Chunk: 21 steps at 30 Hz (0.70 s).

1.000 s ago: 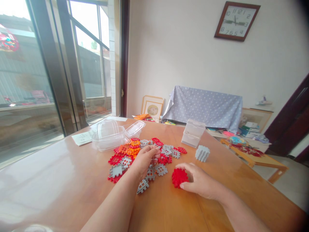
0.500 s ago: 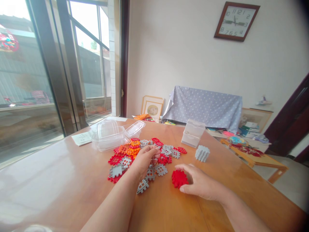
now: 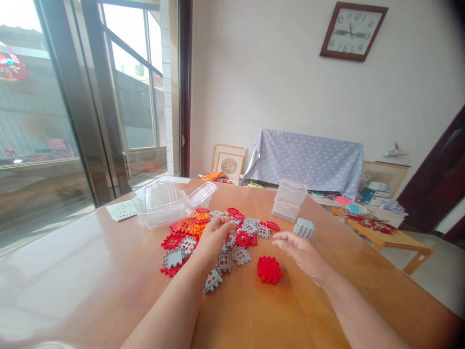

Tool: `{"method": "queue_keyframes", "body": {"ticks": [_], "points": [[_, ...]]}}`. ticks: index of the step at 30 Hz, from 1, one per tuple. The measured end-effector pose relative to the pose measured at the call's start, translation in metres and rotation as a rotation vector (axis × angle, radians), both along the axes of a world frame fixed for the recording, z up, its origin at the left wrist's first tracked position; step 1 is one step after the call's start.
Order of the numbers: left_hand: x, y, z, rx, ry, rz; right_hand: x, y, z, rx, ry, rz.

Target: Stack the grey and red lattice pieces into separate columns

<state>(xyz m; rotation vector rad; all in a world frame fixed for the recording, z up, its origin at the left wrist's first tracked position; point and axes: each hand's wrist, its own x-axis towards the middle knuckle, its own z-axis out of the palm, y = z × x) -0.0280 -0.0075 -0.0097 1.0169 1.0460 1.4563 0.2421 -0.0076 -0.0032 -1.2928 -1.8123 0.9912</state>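
Note:
My left hand (image 3: 216, 236) is over the loose pile of flat interlocking plastic building pieces, its fingers curled together; what lies between them, if anything, is hidden. Red pieces (image 3: 172, 241), orange pieces (image 3: 198, 228) and grey pieces (image 3: 173, 258) make up this pile, some with window-like cutouts. To the right, my right hand (image 3: 298, 251) hovers with fingers stretched out and holds nothing. Just left of and below it sits a red stack of pieces (image 3: 269, 270), apart from the fingers. A grey stack of pieces (image 3: 303, 228) stands behind the right hand.
A clear lidded plastic container (image 3: 163, 213) lies at the back left beside a paper sheet (image 3: 121, 209). A translucent box (image 3: 288, 199) stands at the back right of the wooden table (image 3: 250, 315). Beyond is a low wooden stand (image 3: 385, 237).
My right hand has let go of the red stack and moved up and to the right of it. My left hand stays over the pile, almost unmoved.

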Motion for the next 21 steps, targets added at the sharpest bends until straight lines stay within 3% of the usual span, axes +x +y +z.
{"method": "queue_keyframes", "body": {"ticks": [5,11,21], "points": [[-0.002,0.004,0.0,0.074,0.004,0.151,0.0,0.024,-0.025,0.136,-0.022,-0.206],[-0.01,0.011,-0.007,0.153,0.154,0.344,0.005,0.033,-0.059,0.34,-0.193,-0.189],[-0.029,0.014,-0.014,0.246,0.388,0.618,0.014,0.039,-0.068,0.329,-0.185,-0.137]]}}
